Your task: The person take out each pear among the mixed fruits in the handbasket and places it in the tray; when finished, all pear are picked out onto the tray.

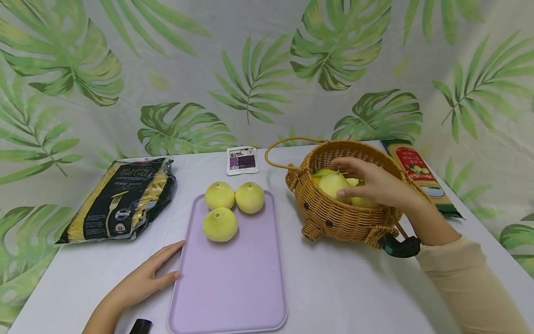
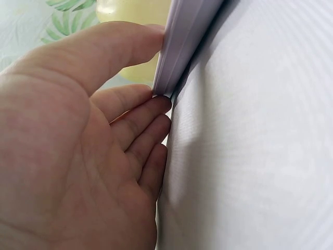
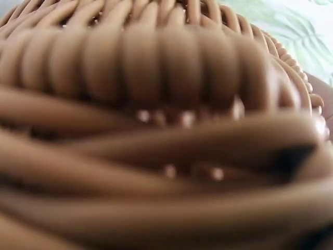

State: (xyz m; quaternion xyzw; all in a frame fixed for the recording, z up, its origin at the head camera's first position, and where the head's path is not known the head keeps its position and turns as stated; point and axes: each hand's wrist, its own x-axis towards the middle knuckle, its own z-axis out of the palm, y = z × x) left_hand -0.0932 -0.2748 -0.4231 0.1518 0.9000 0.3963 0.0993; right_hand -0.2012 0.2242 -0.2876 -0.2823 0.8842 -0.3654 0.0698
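My right hand [image 1: 373, 181] reaches into a pig-shaped wicker basket [image 1: 346, 222], thumb and fingers around a yellow-green pear [image 1: 332, 185]. Basket weave [image 3: 156, 67] fills the right wrist view and hides that grip. My left hand [image 1: 139, 278] rests at the left edge of a lilac tray [image 1: 231, 287]. The left wrist view has its thumb [image 2: 132, 47] against the tray rim [image 2: 174, 57], the relaxed fingers [image 2: 148, 135] just below. Three round yellow-green fruits [image 1: 220, 224] sit together at the tray's far end.
A black and yellow penne bag [image 1: 121, 199] lies at the far left. A small white and purple packet [image 1: 242, 160] is behind the tray. Right of the basket lies a green and red package [image 1: 421, 171]. The basket's loop handle [image 1: 271, 150] sticks out leftward. A leaf-print cloth hangs behind.
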